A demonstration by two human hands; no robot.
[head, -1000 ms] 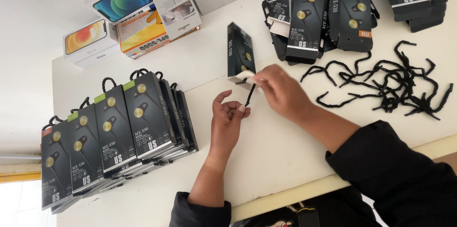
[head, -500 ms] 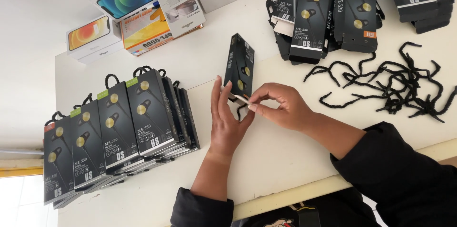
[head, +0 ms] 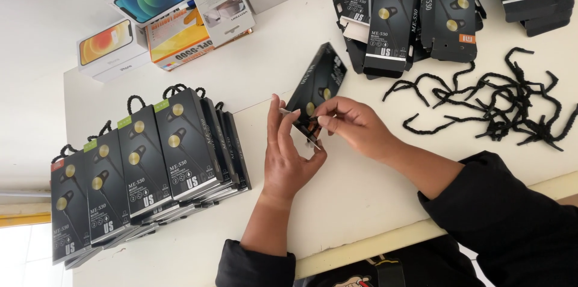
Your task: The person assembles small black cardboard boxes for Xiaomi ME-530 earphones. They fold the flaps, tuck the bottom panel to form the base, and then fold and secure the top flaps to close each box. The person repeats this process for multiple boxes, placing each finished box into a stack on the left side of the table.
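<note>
Two hands on one box (head: 317, 85) | left (head: 289, 154) steadies, right (head: 352, 126) pinches cord | corded stack (head: 150, 160) done | loose cords (head: 500, 103), uncorded boxes (head: 421, 10) left

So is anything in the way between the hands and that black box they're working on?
Nothing visible. The left hand steadies the black box from its near end, and the right hand pinches at the same end. The loose black cords lie apart.

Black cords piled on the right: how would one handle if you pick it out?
The cords look like thin braided loops lying curled and crossed, so probably floppy and very light. Because they overlap in a tangle, lifting one may drag its neighbours. Flat on the table, they seem unlikely to roll.
</note>
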